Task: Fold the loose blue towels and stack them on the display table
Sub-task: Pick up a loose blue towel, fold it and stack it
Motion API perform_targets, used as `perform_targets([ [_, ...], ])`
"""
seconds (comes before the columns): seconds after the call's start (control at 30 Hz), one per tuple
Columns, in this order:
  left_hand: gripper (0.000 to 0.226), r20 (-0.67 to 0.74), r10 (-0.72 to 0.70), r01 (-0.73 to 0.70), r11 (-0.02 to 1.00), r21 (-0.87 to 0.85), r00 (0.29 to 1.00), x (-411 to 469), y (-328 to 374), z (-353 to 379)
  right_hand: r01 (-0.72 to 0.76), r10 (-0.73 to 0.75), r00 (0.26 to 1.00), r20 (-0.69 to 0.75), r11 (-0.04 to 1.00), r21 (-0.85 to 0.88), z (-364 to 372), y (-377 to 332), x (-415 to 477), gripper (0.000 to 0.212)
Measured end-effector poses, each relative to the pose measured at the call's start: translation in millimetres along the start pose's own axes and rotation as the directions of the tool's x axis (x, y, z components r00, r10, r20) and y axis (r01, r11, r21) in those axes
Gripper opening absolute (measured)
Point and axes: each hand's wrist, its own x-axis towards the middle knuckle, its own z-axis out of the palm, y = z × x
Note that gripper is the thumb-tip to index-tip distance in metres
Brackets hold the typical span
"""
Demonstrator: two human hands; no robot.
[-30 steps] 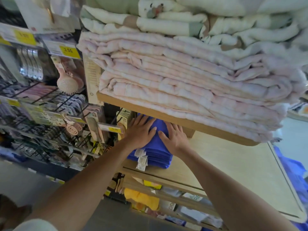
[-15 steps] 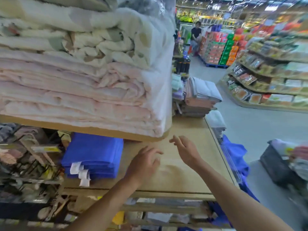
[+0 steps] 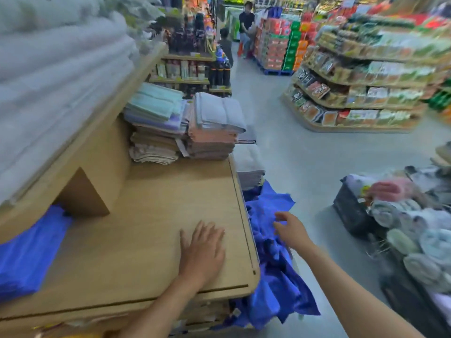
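Observation:
A stack of folded blue towels lies at the left of the wooden display table, partly under the raised shelf. A heap of loose blue towels hangs in a pile just beyond the table's right edge. My left hand rests flat on the table top near that edge, fingers spread. My right hand hovers over the loose blue heap with its fingers relaxed and holding nothing.
A raised shelf with thick pale blankets overhangs the table's left. Folded pastel towels are stacked at the table's far end. A dark crate of rolled towels stands on the right. Two people stand far down the aisle.
The view swung right, away from the folded blue stack. Both hands left that stack; the left now lies on the table and the right has moved out over the loose blue heap.

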Motion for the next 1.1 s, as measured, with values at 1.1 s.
perform_targets([
  [1.1, 0.036, -0.302, 0.084, -0.186, 0.928, -0.324, 0.95, 50.9, 82.8, -33.1, 0.283, -0.408, 0.907, -0.109, 0.779, -0.56, -47.6, -46.4, 63.8, 0.04],
])
